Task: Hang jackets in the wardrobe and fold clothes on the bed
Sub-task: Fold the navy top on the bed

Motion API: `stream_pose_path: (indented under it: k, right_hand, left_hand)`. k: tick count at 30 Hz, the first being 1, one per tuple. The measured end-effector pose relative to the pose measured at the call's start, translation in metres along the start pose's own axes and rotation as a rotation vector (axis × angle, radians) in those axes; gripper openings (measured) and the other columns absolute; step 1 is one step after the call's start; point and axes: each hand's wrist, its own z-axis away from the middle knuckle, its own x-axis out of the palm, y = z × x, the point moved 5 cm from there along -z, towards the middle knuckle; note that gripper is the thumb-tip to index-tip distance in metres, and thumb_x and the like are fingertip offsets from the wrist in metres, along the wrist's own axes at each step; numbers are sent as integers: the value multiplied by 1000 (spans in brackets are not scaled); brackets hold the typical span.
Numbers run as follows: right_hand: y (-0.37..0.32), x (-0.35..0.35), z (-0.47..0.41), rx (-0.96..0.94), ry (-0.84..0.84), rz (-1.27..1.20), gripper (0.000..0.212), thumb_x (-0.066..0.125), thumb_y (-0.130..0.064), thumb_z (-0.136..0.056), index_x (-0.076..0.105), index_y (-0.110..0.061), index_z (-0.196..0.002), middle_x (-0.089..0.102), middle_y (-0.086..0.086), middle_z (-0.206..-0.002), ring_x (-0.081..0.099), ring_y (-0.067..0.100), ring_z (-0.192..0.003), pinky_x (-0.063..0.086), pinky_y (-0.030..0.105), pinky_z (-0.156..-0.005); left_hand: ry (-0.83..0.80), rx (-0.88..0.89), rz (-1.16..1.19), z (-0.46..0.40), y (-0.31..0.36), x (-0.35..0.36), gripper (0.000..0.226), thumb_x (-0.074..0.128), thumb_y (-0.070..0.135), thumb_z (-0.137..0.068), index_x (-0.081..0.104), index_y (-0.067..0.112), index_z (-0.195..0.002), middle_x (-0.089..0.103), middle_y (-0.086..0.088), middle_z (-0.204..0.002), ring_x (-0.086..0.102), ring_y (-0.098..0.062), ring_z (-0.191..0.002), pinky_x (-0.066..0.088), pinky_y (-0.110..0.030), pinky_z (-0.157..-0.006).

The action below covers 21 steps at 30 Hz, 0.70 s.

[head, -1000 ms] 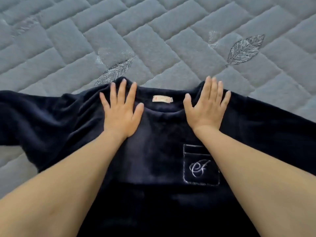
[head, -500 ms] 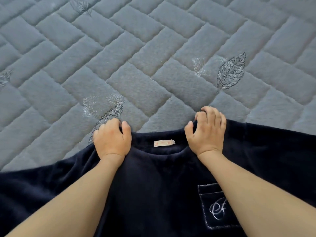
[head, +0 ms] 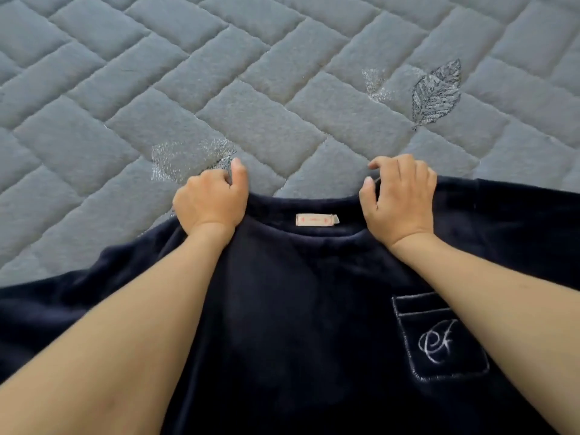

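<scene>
Here the navy fleece top (head: 298, 309) lies front-up on the quilted bed (head: 219, 89), neckline toward 12 o'clock. The left hand (head: 210, 200) and right hand (head: 398, 199) curl their fingers round its shoulders, probably to pull it flat before folding.

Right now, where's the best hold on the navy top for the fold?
Probably the shoulder seams either side of the neckline of the navy top, coming from the hem side as the left hand and right hand do now. It lies flat and front up, label centred, so a symmetric hold should keep it square.
</scene>
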Motion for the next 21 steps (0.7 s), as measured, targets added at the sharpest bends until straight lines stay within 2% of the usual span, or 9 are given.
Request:
stream_pose_path:
  k: [4, 7, 9, 10, 12, 13, 15, 18, 21]
  right_hand:
    - [-8, -31, -2, -7, 19, 17, 20, 51, -22, -95, 62, -7, -104, 55, 21, -100, 50, 40, -92, 30, 45, -82]
    - [-5, -71, 12, 13, 78, 34, 17, 48, -23, -97, 60, -11, -98, 55, 19, -95, 50, 38, -87, 27, 41, -75]
    - [-3, -90, 42, -90, 1, 108, 17, 47, -20, -95, 59, -11, -87, 55, 17, -83, 51, 37, -75, 29, 42, -69]
    - [-3, -94, 63, -127, -95, 152, 18, 47, -17, -91, 62, -9, -86, 55, 18, -79, 52, 39, -70, 35, 44, -67]
    - [-4, -101, 104, -15, -258, 196, 24, 51, -7, -81, 66, 0, -98, 58, 25, -85, 55, 43, -76, 43, 52, -74]
    - [-8, -102, 113, 83, -295, 200, 32, 54, -3, -78, 64, 4, -107, 58, 27, -94, 55, 45, -86, 43, 54, -83]
    - [-36, -97, 119, 201, -352, 165, 39, 59, -7, -78, 62, 5, -115, 57, 25, -114, 53, 42, -106, 35, 53, -100]
    - [-120, -83, 119, 111, -408, 1, 43, 50, -28, -91, 58, -5, -127, 52, 14, -135, 43, 35, -129, 26, 52, -111]
    - [-221, -54, 139, -77, -567, -28, 58, 28, -47, -97, 48, -16, -142, 39, 9, -152, 25, 34, -143, 13, 51, -118]
  left_hand:
    - [-70, 130, 176, 11, -1, -28, 58, 27, 58, -94, 56, 17, -65, 56, 0, -64, 53, -27, -68, 41, -39, -68]
    - [210, 488, 237, 57, -2, -75, 50, 41, 41, -98, 42, 13, -56, 48, -2, -64, 48, -29, -63, 39, -41, -66]
    - [278, 661, 198, 114, -16, -82, 43, 47, 35, -98, 54, 10, -64, 57, -12, -87, 54, -32, -83, 39, -45, -78]
    - [125, 690, 98, 143, -23, -72, 38, 47, 37, -98, 61, 9, -78, 59, -17, -108, 55, -36, -105, 37, -52, -95]
    - [-254, 591, -63, 187, -42, -49, 42, 38, 46, -99, 57, 12, -112, 33, -13, -153, 19, -29, -147, 0, -58, -118]
    - [-336, 532, -45, 196, -48, -44, 44, 33, 50, -99, 50, 16, -122, 14, -6, -162, -1, -22, -151, -14, -53, -117]
    - [-406, 505, 54, 199, -53, -48, 44, 28, 52, -100, 43, 23, -128, -1, 4, -164, -16, -14, -149, -21, -46, -115]
    - [-341, 533, 130, 197, -89, -86, 38, 35, 43, -101, 50, 26, -131, 19, 3, -160, 5, -16, -149, -7, -44, -119]
    - [-88, 214, 277, 194, -181, -138, 27, 58, 22, -89, 67, 14, -113, 52, -10, -136, 43, -27, -129, 25, -42, -111]
